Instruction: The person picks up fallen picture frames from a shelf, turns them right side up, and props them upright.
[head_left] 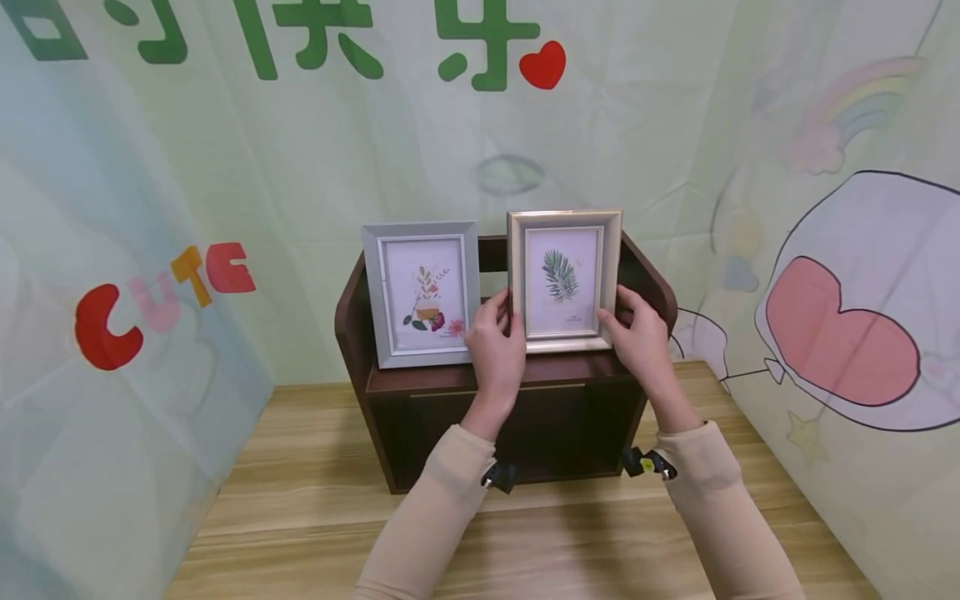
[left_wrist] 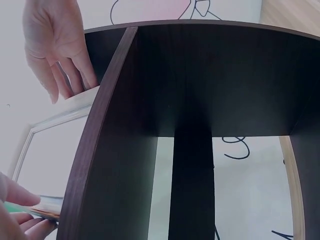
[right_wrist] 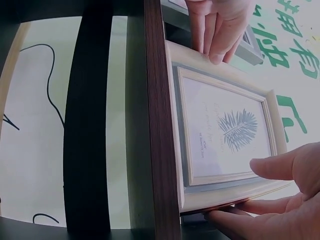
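Note:
A champagne-gold picture frame (head_left: 565,343) with a green leaf print stands upright on the upper shelf of a dark brown wooden rack (head_left: 427,380). My right hand (head_left: 639,336) pinches its right edge, thumb on the front and fingers behind, as the right wrist view shows. At its left edge my left hand (head_left: 498,346) grips with thumb and fingers; the left wrist view shows that thumb (left_wrist: 25,196) over the frame's side. A grey-white picture frame (head_left: 427,360) with a flower print leans on the same shelf to the left, its lower right corner partly behind my left hand.
The rack's lower compartment (head_left: 555,433) opens toward me beneath the shelf. It stands on a wood-grain tabletop (head_left: 300,467). A printed cloth backdrop (head_left: 315,167) with green characters and cartoon balloons surrounds the table at the back and sides.

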